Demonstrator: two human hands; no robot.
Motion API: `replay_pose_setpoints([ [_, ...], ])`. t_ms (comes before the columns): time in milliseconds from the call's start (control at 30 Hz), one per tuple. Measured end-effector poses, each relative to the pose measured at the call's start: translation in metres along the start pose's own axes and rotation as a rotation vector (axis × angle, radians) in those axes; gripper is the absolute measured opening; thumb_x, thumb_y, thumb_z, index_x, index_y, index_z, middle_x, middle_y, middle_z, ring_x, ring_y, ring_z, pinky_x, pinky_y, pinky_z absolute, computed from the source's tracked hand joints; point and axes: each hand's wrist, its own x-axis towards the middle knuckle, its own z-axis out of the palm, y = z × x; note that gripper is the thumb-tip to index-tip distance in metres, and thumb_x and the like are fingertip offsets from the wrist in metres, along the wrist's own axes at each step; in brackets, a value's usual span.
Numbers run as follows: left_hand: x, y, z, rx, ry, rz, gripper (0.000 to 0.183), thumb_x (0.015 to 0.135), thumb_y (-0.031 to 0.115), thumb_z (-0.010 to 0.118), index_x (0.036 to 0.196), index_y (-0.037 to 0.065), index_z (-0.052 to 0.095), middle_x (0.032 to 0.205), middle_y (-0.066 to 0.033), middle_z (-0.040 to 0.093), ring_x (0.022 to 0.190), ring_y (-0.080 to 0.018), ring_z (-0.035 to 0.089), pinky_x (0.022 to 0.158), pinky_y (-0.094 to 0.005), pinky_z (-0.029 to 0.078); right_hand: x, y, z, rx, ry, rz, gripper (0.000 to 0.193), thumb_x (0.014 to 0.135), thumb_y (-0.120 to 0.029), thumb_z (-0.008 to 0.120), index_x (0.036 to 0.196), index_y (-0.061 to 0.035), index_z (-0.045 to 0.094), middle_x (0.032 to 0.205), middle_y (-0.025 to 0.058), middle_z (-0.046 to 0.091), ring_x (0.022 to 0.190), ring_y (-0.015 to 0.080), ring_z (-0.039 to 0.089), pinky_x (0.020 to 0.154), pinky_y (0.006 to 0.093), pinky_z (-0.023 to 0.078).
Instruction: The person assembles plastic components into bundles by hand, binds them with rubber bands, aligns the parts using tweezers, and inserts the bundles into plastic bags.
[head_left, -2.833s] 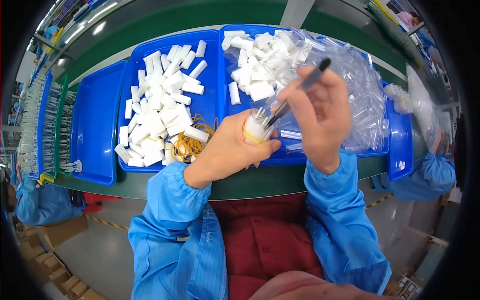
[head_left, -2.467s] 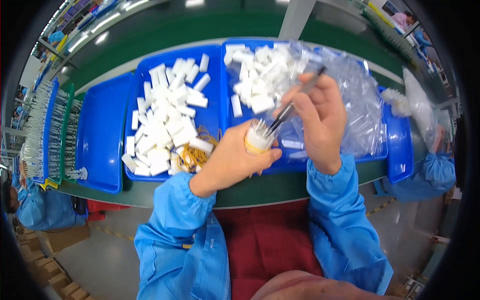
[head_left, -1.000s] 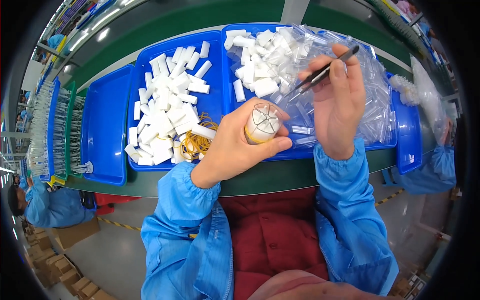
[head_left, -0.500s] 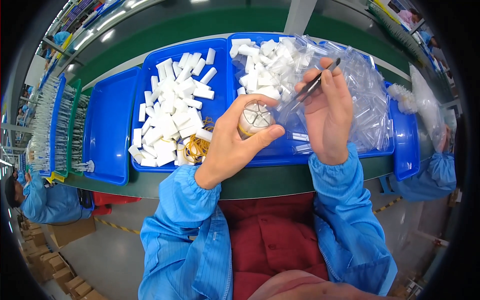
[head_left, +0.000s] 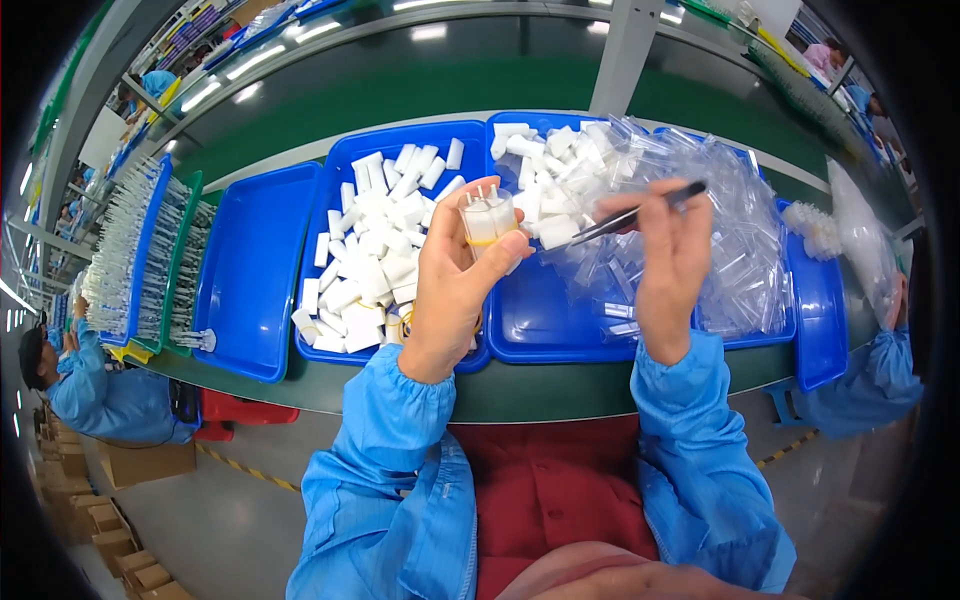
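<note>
My left hand [head_left: 440, 300] is wrapped round a bundle of clear plastic tubes [head_left: 490, 222] with white pieces inside, bound by a yellow rubber band. Several thin prongs stick up from its top. Dark tweezers [head_left: 650, 210] sit between the fingers of my right hand [head_left: 672, 285], their tips pointing left toward the bundle but apart from it. Below and behind my left hand, a blue tray [head_left: 312, 270] holds a heap of white blocks [head_left: 385, 240]. Under my right hand lie many clear plastic sleeves [head_left: 735, 230], beside more white blocks [head_left: 550, 165], in a second blue tray [head_left: 540, 325].
Left of the heap stands a bare blue tray [head_left: 250, 280], then upright racks [head_left: 145, 255] of thin clear parts. A narrow blue tray [head_left: 820, 340] with clear pieces and a plastic bag [head_left: 862, 225] lie at the right. Co-workers in blue sit on both sides.
The bundle has tipped from end-on to nearly upright, showing its side. My right hand has turned, bringing the tweezers lower and flatter. The whole view has shifted slightly.
</note>
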Motion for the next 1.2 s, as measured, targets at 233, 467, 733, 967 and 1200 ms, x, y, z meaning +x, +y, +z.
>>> replay_pose_setpoints([
  [233,-0.003,-0.003,0.005,0.066,-0.17,-0.148,0.054,0.087,0.013,0.069,0.134,-0.001,0.047,0.108,-0.0088,0.057,0.088,-0.0151,0.062,0.072,-0.0292,0.055,0.01,0.018,-0.017,0.767,0.195,0.555,0.029,0.101,-0.023,0.053,0.122,-0.0032,0.055,0.098,0.0101,0.064,0.09,0.0187,0.066,0.074,0.0261,0.054],
  [467,-0.006,-0.003,0.008,0.098,-0.261,-0.257,0.05,0.087,0.015,0.07,0.13,-0.001,0.049,0.101,-0.0093,0.06,0.082,-0.0143,0.062,0.064,-0.0268,0.054,0.008,-0.002,-0.003,0.628,0.07,0.387,0.029,0.098,-0.022,0.059,0.117,-0.0006,0.054,0.101,0.0115,0.065,0.093,0.0185,0.065,0.08,0.0266,0.053],
  [733,-0.01,-0.004,0.012,0.166,-0.32,-0.334,0.044,0.087,0.014,0.071,0.125,0.002,0.051,0.092,-0.0036,0.063,0.073,-0.0082,0.058,0.057,-0.0223,0.049,0.004,-0.005,-0.002,0.357,-0.004,0.131,0.023,0.093,-0.011,0.066,0.109,0.0002,0.054,0.09,0.0118,0.067,0.081,0.0171,0.068,0.074,0.0292,0.055],
  [967,-0.015,-0.005,0.012,0.183,-0.332,-0.318,0.044,0.087,0.014,0.072,0.123,0.002,0.051,0.092,-0.0026,0.062,0.069,-0.0063,0.057,0.055,-0.0218,0.048,-0.002,-0.005,0.0,0.328,-0.085,0.204,0.023,0.092,-0.011,0.067,0.108,0.0002,0.054,0.089,0.011,0.067,0.082,0.0159,0.068,0.072,0.028,0.055],
  [1200,-0.015,-0.003,0.01,0.174,-0.3,-0.314,0.043,0.087,0.013,0.072,0.123,0.001,0.051,0.092,-0.0026,0.062,0.067,-0.0062,0.056,0.054,-0.0213,0.047,-0.003,-0.004,0.005,0.156,-0.116,0.099,0.024,0.089,-0.011,0.071,0.105,-0.001,0.056,0.09,0.0085,0.066,0.081,0.014,0.066,0.07,0.0263,0.053],
])
